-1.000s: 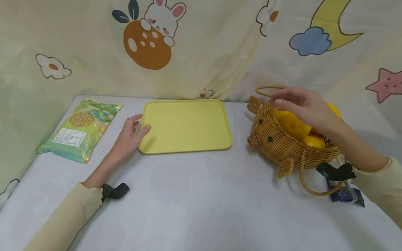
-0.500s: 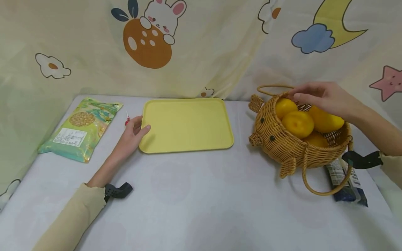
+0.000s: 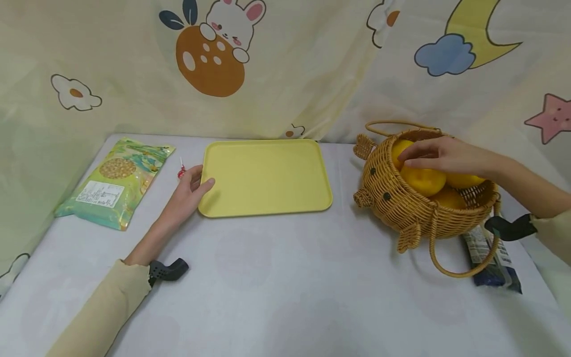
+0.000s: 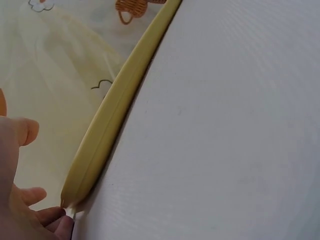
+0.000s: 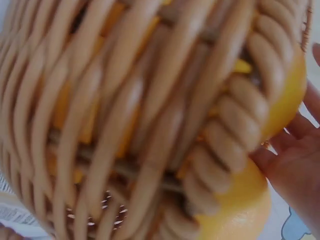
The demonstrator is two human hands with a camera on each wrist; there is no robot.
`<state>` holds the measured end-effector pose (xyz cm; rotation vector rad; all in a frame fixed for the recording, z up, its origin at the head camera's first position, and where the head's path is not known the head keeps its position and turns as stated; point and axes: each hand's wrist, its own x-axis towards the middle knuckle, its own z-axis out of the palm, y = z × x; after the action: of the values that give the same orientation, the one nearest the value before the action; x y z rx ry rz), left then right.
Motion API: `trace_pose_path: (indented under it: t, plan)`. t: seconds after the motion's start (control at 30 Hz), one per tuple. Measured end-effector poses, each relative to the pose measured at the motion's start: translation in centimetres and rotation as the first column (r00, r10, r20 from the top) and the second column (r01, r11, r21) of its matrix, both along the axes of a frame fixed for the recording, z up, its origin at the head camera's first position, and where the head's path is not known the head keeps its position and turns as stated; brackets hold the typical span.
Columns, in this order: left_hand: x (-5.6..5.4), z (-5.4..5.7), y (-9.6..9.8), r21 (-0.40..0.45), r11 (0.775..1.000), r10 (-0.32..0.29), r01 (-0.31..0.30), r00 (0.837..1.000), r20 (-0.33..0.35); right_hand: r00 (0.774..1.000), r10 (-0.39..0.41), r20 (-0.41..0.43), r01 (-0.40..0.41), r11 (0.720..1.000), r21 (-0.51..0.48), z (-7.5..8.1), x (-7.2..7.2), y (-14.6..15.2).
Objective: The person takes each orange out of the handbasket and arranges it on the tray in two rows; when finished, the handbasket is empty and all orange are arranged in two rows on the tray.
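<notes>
My left hand [image 3: 187, 191] lies at the left edge of a yellow tray [image 3: 267, 178]. Its thumb is over the rim; in the left wrist view the fingertips [image 4: 62, 220] meet the tray's corner [image 4: 80, 185], while the thumb stands apart. My right hand [image 3: 446, 156] reaches over a pig-shaped wicker basket [image 3: 388, 208] holding several round yellow-orange fruits [image 3: 424, 182]. Its fingers extend over the fruit at the basket's far left, partly covering it. From the right wrist, the fingers are spread beside a fruit [image 5: 290, 100], with the basket wall [image 5: 125, 100] blocking much of the view.
A green bag of grain-like kernels [image 3: 104, 183] lies at the table's left. A red lollipop [image 3: 181, 172] with a white stick sits beside the left hand. A dark-blue and silver packet [image 3: 495, 267] lies partly under the basket's front handle [image 3: 464, 273]. A printed cloth hangs behind.
My right hand first drew back to the right above the basket, then moved down and left onto the fruit. The left hand has stayed by the tray's edge.
</notes>
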<state>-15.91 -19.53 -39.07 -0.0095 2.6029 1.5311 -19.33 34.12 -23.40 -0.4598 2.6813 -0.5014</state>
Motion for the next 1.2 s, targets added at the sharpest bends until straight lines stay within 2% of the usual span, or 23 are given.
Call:
trace_pose_path:
  t: [0.1,0.2,0.27,0.43,0.5,0.77,0.97,1.2]
  plan:
    - [-0.1,-0.2,-0.1,-0.075,0.997,-0.011,0.006,0.998,-0.062,0.998,0.053,0.02,-0.054,0.998,0.031,-0.4,0.1,-0.2]
    - [-0.3,-0.4,-0.1,-0.175,0.984,-0.031,0.012,0.994,-0.103,0.995,0.083,0.05,-0.086,0.995,0.055,-0.7,0.2,-0.1]
    - [-0.3,-0.4,0.0,-0.234,0.972,-0.06,0.036,0.994,-0.094,0.993,0.095,0.064,-0.099,0.993,0.064,-0.9,0.4,-0.1]
    - [-0.5,-0.8,0.3,-0.321,0.94,-0.153,0.117,0.984,-0.09,0.992,0.113,0.058,-0.115,0.992,0.044,-1.2,0.6,-0.1]
    - [-0.5,-1.0,0.3,-0.34,0.931,-0.173,0.133,0.981,-0.092,0.992,0.118,0.046,-0.12,0.992,0.044,-1.3,0.6,-0.1]
    - [-0.3,-1.1,0.1,-0.419,0.887,-0.213,0.192,0.977,-0.003,0.988,0.153,-0.01,-0.152,0.986,0.066,-1.6,0.4,-0.1]
    - [-0.2,-1.0,-0.1,-0.443,0.872,-0.222,0.207,0.975,0.019,0.982,0.188,-0.035,-0.185,0.98,0.077,-1.5,0.0,-0.4]
    - [-0.1,-1.1,-0.4,-0.455,0.866,-0.226,0.207,0.974,0.013,0.978,0.206,0.011,-0.206,0.975,0.077,-1.3,-0.4,-0.8]
